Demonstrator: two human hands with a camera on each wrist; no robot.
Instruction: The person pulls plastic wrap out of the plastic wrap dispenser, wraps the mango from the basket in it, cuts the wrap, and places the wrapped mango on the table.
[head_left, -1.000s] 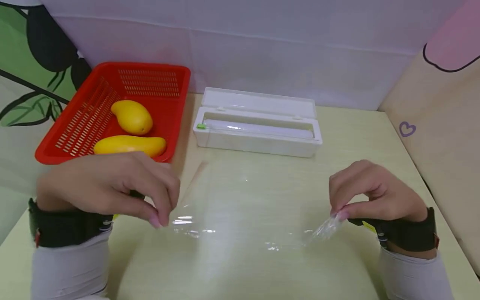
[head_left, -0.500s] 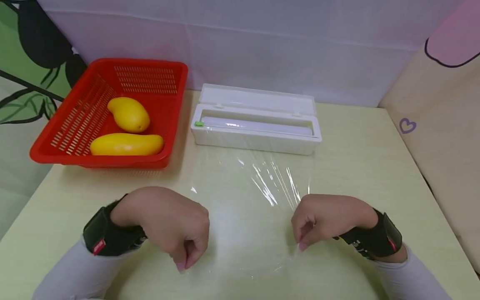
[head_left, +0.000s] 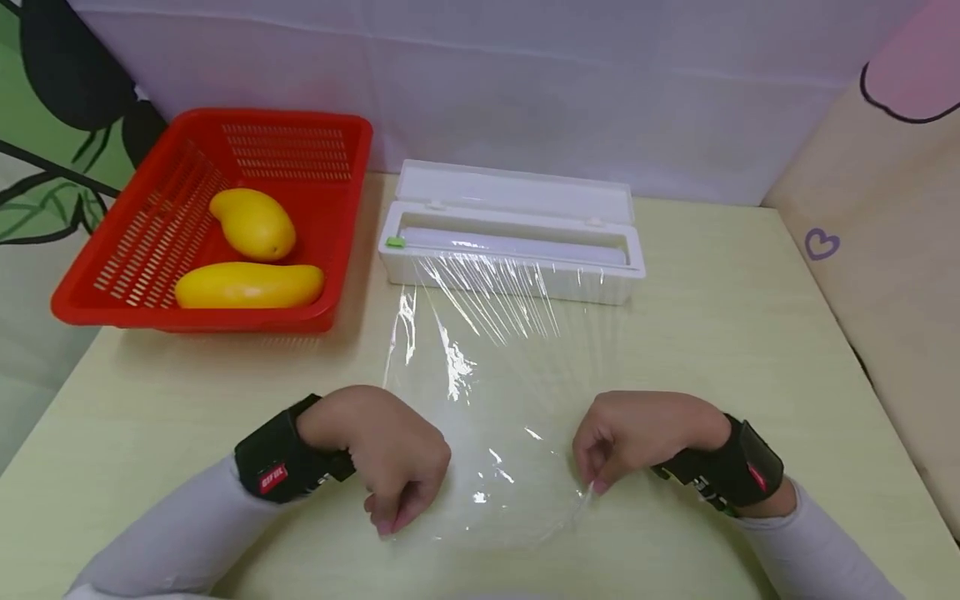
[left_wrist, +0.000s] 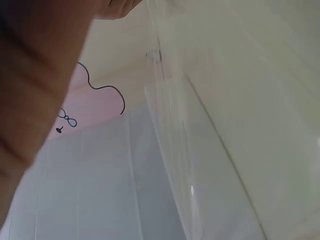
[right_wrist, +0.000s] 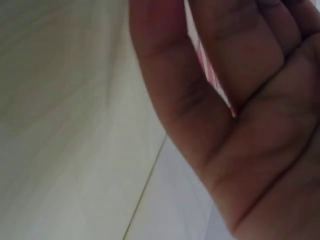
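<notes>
A sheet of clear cling film (head_left: 487, 375) stretches from a white dispenser box (head_left: 510, 279) toward the front of the table. My left hand (head_left: 393, 458) pinches its near left corner between thumb and fingers. At the near right corner my right hand (head_left: 637, 437) pinches the film, which bunches slightly at the fingertips. The box lid stands open at the back, and a pale roll (head_left: 517, 244) lies inside. In the left wrist view the film (left_wrist: 190, 150) hangs in fine creases beside the hand. The right wrist view shows the palm (right_wrist: 270, 135) with thumb and fingers brought together.
A red plastic basket (head_left: 341, 242) stands at the back left, holding two yellow fruits, one rounded like a mango (head_left: 255, 225) and one long (head_left: 251, 286). A green slider (head_left: 395, 242) sits on the box's left end. Walls close off the back and right.
Both hands have come closer together and nearer the front edge, the left moving right and down, the right moving left. The film now spreads tauter from the box, with bright creases.
</notes>
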